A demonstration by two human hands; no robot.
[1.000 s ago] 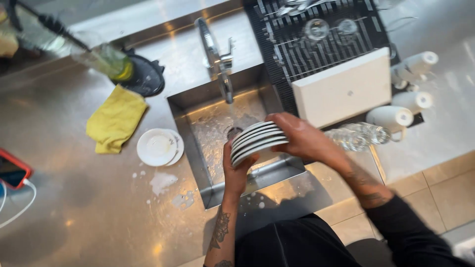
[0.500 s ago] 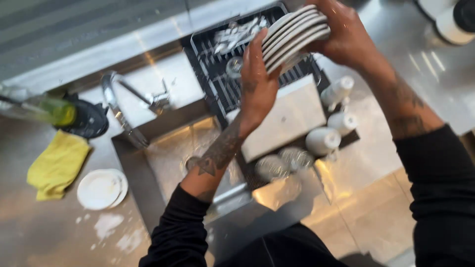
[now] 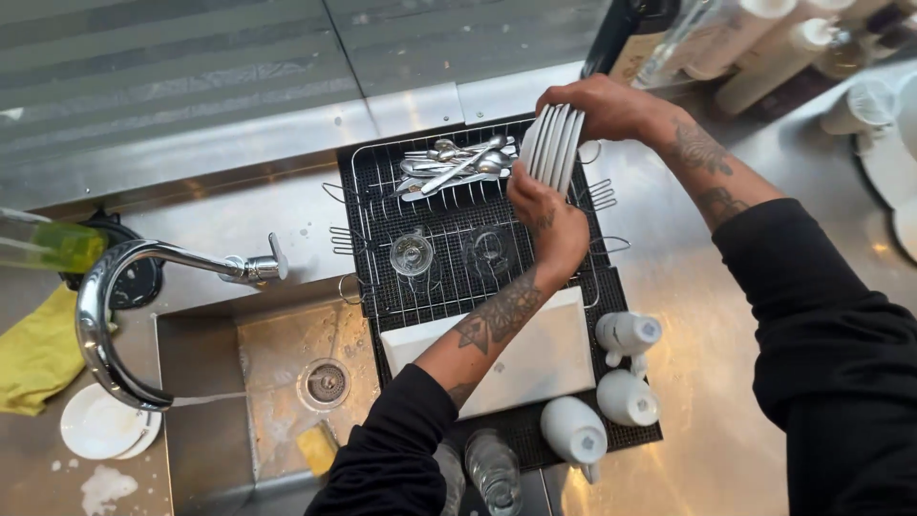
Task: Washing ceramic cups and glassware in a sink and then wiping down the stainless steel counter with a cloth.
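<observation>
The person held a stack of white plates (image 3: 552, 145) on edge over the wire drying rack (image 3: 382, 191), right hand (image 3: 602, 107) gripping the top rims, left hand (image 3: 544, 220) bracing below, so they could stand upright beside the cutlery (image 3: 449, 167).

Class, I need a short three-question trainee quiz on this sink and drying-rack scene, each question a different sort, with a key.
1. True or false: both hands hold the stack of plates over the rack.
2. Which lies at the rack's back? A) cutlery B) yellow cloth C) sponge
3. Fill in: water runs from the ___ into the sink.

Key: 1 true: left hand below, right hand on top. 2 A. 3 tap.
</observation>
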